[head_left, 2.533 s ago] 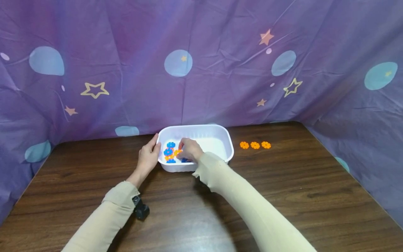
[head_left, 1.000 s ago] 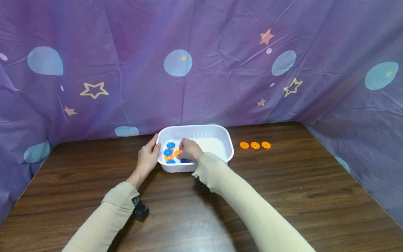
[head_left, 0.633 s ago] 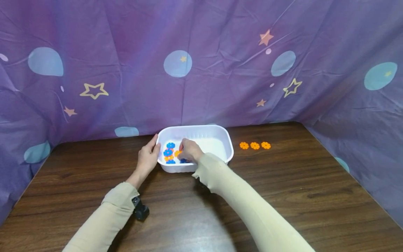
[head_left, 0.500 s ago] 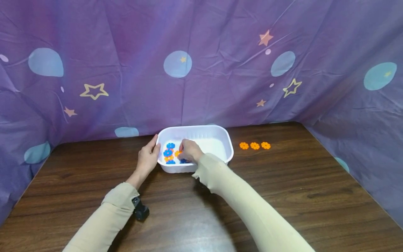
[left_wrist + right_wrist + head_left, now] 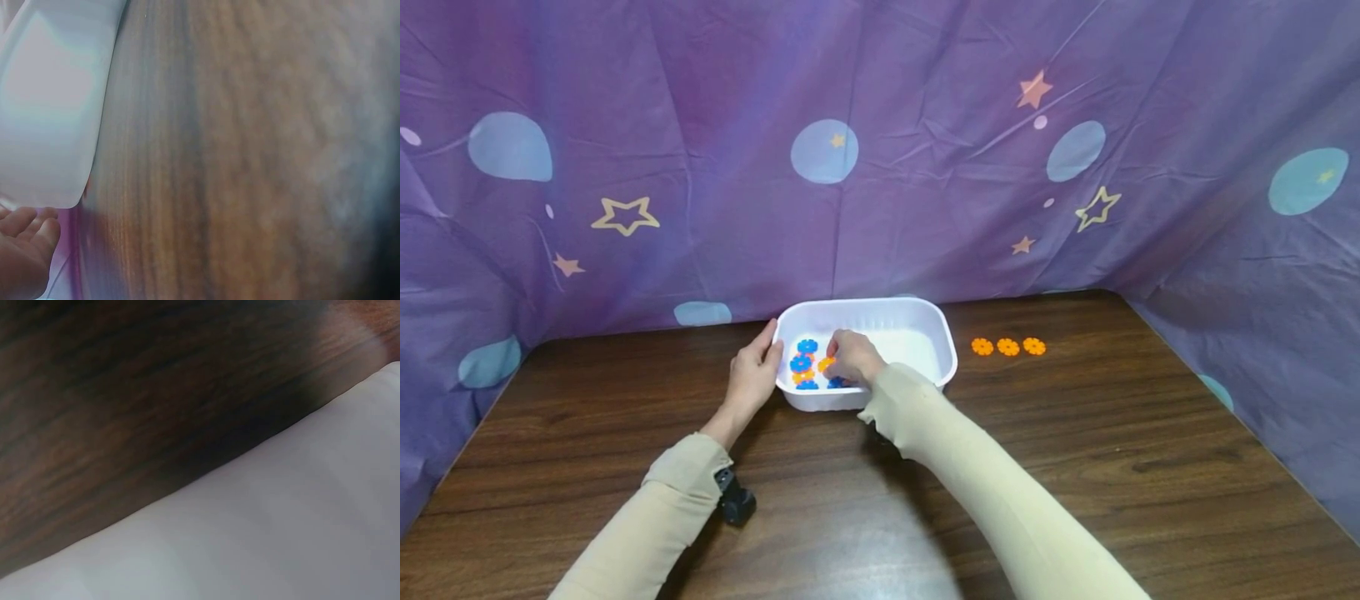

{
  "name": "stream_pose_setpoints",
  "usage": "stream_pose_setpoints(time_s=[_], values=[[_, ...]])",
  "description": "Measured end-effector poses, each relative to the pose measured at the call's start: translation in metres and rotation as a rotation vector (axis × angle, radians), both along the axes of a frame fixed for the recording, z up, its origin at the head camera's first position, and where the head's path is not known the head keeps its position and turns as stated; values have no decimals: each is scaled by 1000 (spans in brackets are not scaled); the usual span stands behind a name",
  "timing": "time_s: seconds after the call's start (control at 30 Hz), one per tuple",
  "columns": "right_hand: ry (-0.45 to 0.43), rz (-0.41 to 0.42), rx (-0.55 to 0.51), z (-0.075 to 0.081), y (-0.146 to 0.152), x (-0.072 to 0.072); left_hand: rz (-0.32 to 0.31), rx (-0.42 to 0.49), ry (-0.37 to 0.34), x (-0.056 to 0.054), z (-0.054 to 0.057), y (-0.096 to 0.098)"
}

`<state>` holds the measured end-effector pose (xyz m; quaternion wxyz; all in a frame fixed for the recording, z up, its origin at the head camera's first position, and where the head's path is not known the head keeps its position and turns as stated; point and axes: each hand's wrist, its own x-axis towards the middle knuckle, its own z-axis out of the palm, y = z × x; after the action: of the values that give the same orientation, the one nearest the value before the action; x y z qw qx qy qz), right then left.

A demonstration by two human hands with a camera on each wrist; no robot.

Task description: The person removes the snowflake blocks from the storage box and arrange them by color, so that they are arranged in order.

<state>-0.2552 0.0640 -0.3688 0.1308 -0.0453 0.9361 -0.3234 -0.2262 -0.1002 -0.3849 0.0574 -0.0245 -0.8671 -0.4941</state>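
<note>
A white plastic basin [image 5: 917,310] stands at the back of the table and holds several flower-shaped building discs. My left hand [image 5: 752,371] rests against its left end, fingers mostly straight; the left wrist view shows that left hand [image 5: 28,253] beside the basin's wall [image 5: 50,125]. Reaching inside, my right hand [image 5: 855,357] pinches an orange disc [image 5: 826,365] at its edge, its fingertips partly hidden. Left of it lie blue discs [image 5: 801,363] and an orange disc [image 5: 803,377]. Another blue disc [image 5: 836,383] is partly covered by the right hand.
Three orange discs [image 5: 1008,347] lie in a row on the brown wooden table [image 5: 1075,433], right of the basin. A purple patterned cloth [image 5: 730,167] hangs behind the table and along its sides. In the right wrist view, the basin's outer wall [image 5: 250,531] fills the lower part.
The orange disc at my right fingertips has shifted slightly to the right, and the blue disc under that hand slightly left. My left hand and the basin have stayed in place.
</note>
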Motion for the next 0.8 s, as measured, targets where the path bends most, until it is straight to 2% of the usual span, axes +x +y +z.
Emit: stream_pose_setpoints(time_s=[0.23, 0.53, 0.7, 0.8], values=[[-24, -27, -31, -1, 0, -1, 5, -2, 1, 0, 0, 0], [-11, -17, -13, -1, 1, 0, 3, -11, -1, 0, -1, 0], [27, 5, 13, 2, 1, 3, 8, -16, 12, 0, -1, 0], [18, -11, 0, 2, 1, 3, 12, -18, 14, 0, -2, 0]])
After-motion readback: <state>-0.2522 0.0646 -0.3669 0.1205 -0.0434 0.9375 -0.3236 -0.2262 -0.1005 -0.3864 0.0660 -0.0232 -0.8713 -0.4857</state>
